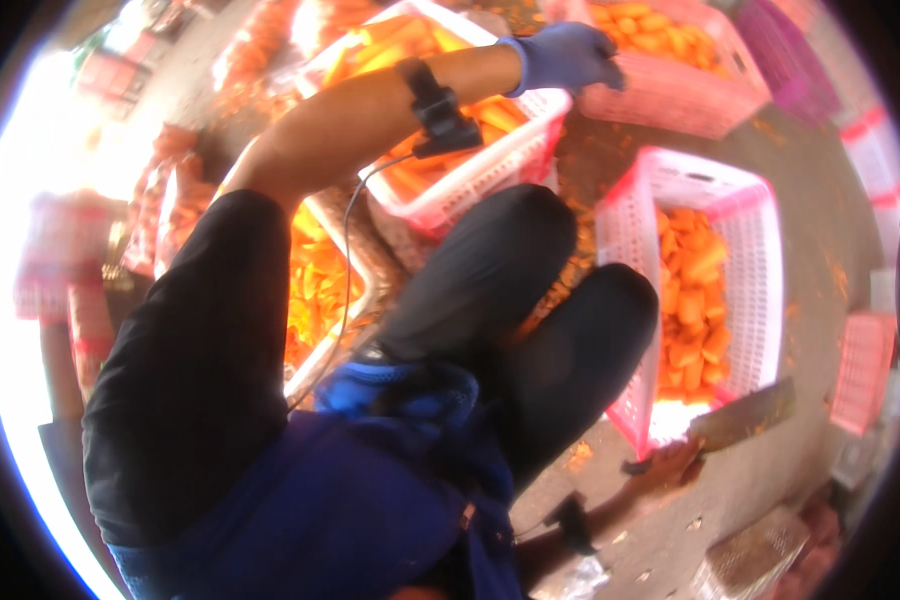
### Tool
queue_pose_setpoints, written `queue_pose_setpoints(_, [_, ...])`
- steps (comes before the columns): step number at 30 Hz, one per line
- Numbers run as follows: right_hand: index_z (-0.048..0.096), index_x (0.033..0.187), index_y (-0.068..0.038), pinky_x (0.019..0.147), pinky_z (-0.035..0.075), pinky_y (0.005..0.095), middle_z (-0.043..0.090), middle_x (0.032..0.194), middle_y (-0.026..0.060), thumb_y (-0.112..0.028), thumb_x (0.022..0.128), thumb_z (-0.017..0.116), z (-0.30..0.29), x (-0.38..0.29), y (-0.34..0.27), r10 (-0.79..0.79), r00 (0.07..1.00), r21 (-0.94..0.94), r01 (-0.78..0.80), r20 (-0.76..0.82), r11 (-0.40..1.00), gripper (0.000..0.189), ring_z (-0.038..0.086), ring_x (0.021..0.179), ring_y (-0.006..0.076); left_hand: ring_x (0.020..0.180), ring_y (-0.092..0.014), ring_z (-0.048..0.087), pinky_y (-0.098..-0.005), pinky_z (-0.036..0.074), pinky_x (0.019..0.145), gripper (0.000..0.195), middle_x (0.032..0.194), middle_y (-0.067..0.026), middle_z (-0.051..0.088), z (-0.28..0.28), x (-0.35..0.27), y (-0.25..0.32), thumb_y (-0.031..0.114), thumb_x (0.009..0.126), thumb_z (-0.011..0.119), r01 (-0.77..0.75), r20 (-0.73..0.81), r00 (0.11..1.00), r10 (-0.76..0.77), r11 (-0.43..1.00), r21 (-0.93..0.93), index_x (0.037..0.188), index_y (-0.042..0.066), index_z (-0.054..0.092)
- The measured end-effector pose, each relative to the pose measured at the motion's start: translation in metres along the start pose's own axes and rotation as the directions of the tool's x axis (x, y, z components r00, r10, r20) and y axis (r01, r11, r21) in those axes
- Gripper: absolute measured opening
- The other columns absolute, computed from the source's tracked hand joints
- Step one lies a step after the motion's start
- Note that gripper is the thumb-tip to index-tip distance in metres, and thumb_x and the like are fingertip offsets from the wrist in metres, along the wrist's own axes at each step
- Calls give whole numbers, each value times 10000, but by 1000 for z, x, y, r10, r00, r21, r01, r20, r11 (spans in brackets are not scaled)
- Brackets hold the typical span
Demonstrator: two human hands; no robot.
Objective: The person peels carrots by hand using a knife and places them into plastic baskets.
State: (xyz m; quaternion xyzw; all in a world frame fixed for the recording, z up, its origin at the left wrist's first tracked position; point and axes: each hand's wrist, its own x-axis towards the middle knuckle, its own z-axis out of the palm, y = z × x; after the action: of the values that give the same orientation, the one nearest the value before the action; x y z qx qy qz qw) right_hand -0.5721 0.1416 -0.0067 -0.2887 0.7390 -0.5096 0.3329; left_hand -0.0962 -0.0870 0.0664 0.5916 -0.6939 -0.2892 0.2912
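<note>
My left hand (574,56), in a blue glove, reaches over the right side of a white basket (487,176) of long peeled carrots (412,176), beside a pink basket (675,97). It is blurred, and whether it holds anything is unclear. My right hand (667,465), bare, grips the handle of a wide-bladed cleaver (746,416). The blade lies across the near corner of a white and pink basket (761,292) holding short, thick orange carrot pieces (690,300).
Orange peelings (319,285) fill a container left of my knees. Bags of carrots (169,195) stand at the left. A purple basket (787,64) is at the top right, a red basket (862,371) at the far right, and a dirty block-shaped object (757,551) at the lower right. Scraps lie on the floor.
</note>
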Motion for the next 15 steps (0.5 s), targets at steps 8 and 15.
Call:
queue_pose_setpoints(8, [579, 890, -16, 452, 235, 233, 292, 645, -43, -389, 991, 589, 33, -14, -14, -24, 998, -239, 35, 51, 970, 387, 307, 539, 64, 898, -338, 681, -444, 529, 791, 293, 907, -179, 706, -107, -146, -211, 224, 730, 645, 132, 109, 896, -431, 490, 861, 936, 33, 728])
queue_pose_setpoints(15, [444, 732, -78, 433, 249, 235, 289, 612, -28, -396, 995, 570, 64, -7, -10, -62, 995, -337, 86, 83, 938, 431, 308, 493, 77, 930, -335, 687, -447, 551, 733, 448, 1013, -140, 711, -95, -172, -244, 267, 705, 727, 243, -19, 775, -632, 270, 932, 1102, 62, 700])
